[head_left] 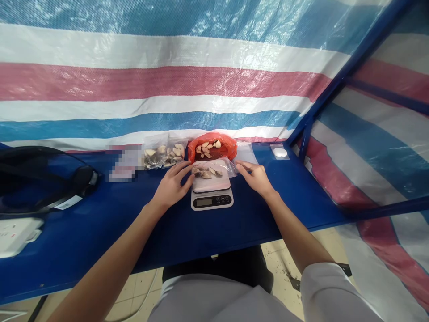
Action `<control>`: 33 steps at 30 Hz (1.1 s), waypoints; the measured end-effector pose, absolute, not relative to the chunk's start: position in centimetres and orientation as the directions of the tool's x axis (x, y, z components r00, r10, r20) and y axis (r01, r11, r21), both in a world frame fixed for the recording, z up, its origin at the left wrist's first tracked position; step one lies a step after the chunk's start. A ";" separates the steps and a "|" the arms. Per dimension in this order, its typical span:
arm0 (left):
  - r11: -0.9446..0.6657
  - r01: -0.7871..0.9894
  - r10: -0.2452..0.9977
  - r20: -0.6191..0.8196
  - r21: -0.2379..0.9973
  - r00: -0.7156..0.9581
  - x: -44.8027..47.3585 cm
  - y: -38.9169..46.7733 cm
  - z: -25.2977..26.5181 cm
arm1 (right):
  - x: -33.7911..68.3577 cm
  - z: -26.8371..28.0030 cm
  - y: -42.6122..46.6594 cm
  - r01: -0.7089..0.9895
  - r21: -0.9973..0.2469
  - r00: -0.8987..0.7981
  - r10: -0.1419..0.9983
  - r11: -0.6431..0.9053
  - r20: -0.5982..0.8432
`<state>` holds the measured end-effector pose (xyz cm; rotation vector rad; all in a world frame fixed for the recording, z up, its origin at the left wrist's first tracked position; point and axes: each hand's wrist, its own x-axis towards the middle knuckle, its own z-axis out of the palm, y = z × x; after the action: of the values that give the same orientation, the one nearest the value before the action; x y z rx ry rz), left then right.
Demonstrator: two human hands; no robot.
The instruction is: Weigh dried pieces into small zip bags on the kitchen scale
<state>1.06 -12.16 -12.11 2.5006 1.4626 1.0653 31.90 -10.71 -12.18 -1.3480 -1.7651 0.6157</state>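
A kitchen scale (212,202) with a digital display stands on the blue table in front of me. On its platform lies a clear plastic bag (225,166) with several pale brown, sliced-looking pieces (206,174) inside. My left hand (173,184) is at the bag's left side, fingers stretched forward and thumb apart, near the platform's edge. At the bag's right edge is my right hand (255,177), its fingers stretched and slightly bent, the tips at the plastic. Just behind the scale sits an open red plastic bag (192,150) holding more pale pieces (208,147).
Filled clear bags (164,154) lie left of the red bag. Flat plastic bags (247,152) lie to its right, and a white oval object (279,152) is farther right. A black strapped item (87,176) and a white power strip (16,236) occupy the left. Striped sheeting (167,80) hangs behind.
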 end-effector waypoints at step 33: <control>-0.362 0.494 0.932 0.300 0.790 0.204 3.7 -9.8 -9.5 | 29.2 -8.5 -8.5 0.132 -0.939 -0.191 0.938 0.316 0.289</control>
<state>3.68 -9.80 -9.51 1.9457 1.3205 1.0608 29.20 -8.52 -8.46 -1.0015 -1.5836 1.0115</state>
